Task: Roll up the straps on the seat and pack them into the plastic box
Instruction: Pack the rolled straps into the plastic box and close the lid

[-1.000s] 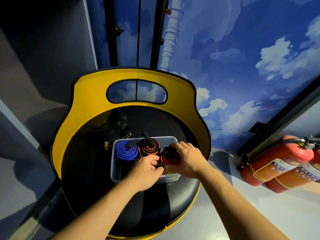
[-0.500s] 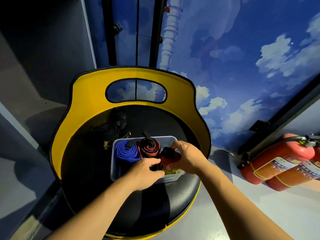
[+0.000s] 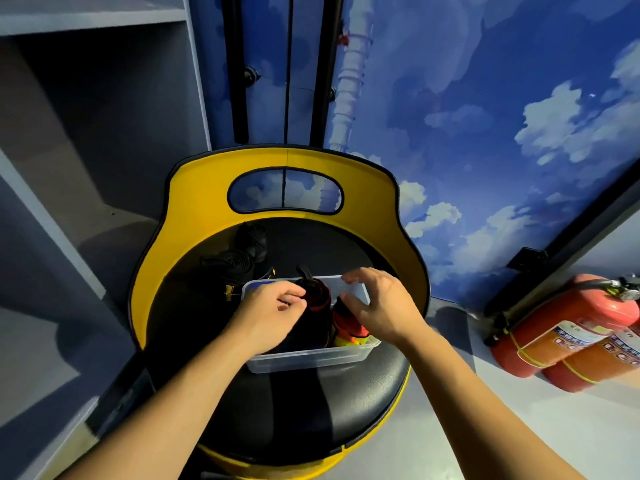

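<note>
A clear plastic box (image 3: 311, 358) stands on the black seat (image 3: 304, 410) of a yellow-backed chair. Inside it, a red-and-black rolled strap (image 3: 319, 296) stands in the middle and a red roll with a yellow end (image 3: 348, 329) lies at the right. Only a sliver of the blue roll (image 3: 264, 282) shows past my left hand (image 3: 273, 310), which hovers over the box's left half with loosely curled fingers and nothing visibly in them. My right hand (image 3: 377, 303) hovers over the red roll, fingers spread, holding nothing. Loose black straps (image 3: 235, 263) lie on the seat behind the box.
The chair's yellow backrest (image 3: 194, 220) curves round the seat's far side. Two red fire extinguishers (image 3: 568, 327) lie on the floor to the right. Grey shelving (image 3: 86, 168) stands at the left, and a sky-painted wall (image 3: 485, 133) is behind the chair.
Both hands have let go of the red roll, which now rests in the box. The right hand has risen and spread its fingers, and the left has shifted left over the blue roll.
</note>
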